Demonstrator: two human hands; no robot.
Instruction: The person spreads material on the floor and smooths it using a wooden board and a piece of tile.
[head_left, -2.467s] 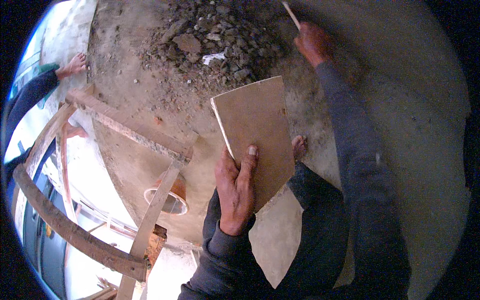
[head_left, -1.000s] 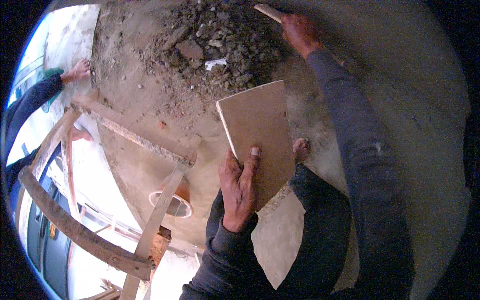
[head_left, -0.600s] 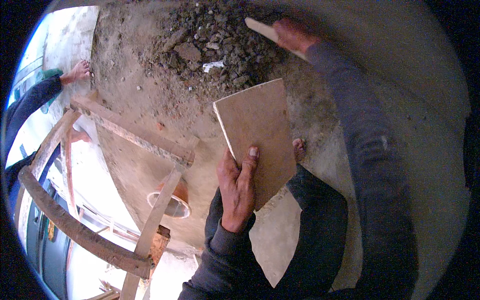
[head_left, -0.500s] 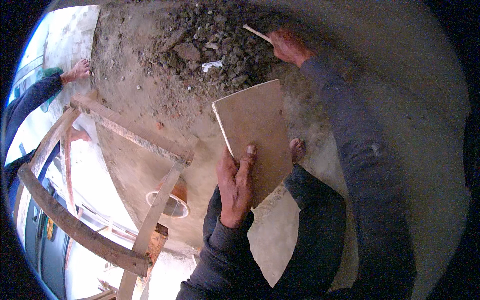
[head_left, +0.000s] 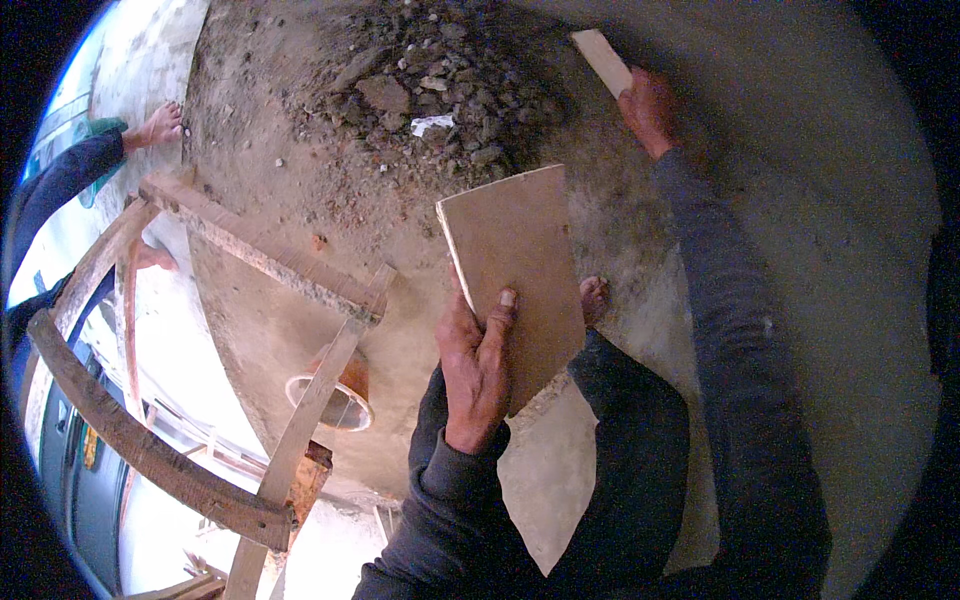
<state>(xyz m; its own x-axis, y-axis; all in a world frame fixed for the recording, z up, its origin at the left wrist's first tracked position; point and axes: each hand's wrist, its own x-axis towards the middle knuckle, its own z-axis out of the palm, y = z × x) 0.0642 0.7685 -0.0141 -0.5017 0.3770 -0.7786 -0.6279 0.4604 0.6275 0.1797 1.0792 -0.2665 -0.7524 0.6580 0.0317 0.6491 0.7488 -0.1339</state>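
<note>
My left hand (head_left: pixel 476 370) grips a flat brown board (head_left: pixel 528 260) with a pale, rough edge, its thumb lying on the upper face and the fingers hidden beneath. The board is held above the floor, in front of my body. Out to the far right, my right hand (head_left: pixel 652 105) is closed around one end of a short, flat, pale strip (head_left: pixel 603 62), which looks like wood or board. The strip's free end points up and left, beside a grey-brown surface.
A heap of dark rubble (head_left: pixel 470 85) with a white scrap (head_left: pixel 432 125) lies beyond the board. To the left stand a wooden frame (head_left: pixel 265 255) and a round, orange-brown vessel (head_left: pixel 350 385). Another person's bare foot (head_left: pixel 160 126) shows at far left; my own foot (head_left: pixel 594 298) is beside the board.
My right hand has moved right and slightly nearer, and the strip has turned so its broad face shows. The left hand and board have barely shifted.
</note>
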